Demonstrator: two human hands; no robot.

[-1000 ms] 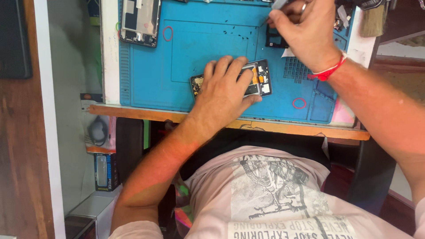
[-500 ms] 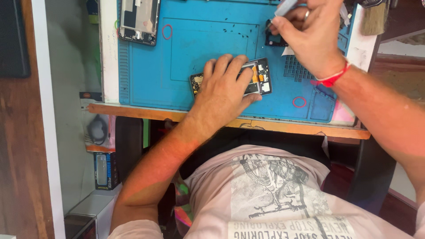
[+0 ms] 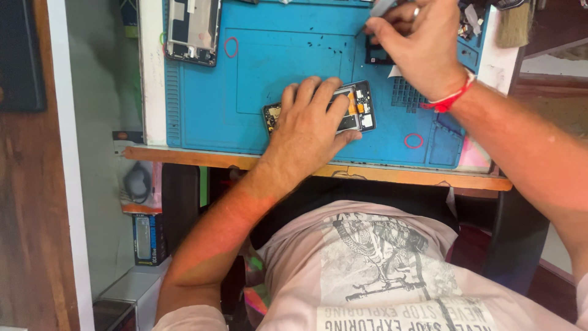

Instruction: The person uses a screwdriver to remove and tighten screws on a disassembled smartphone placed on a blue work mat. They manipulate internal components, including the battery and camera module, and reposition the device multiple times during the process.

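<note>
Blue rubber work mat covers the bench. On it lies an opened phone, pressed flat under the left hand, fingers spread. Farther back, the right hand pinches a slim grey tool. Below the bench's left end, a dark upright box with a pale label stands beside a white-and-orange packet.

Matt blue rubbery mat on worn wooden bench edge.
</note>
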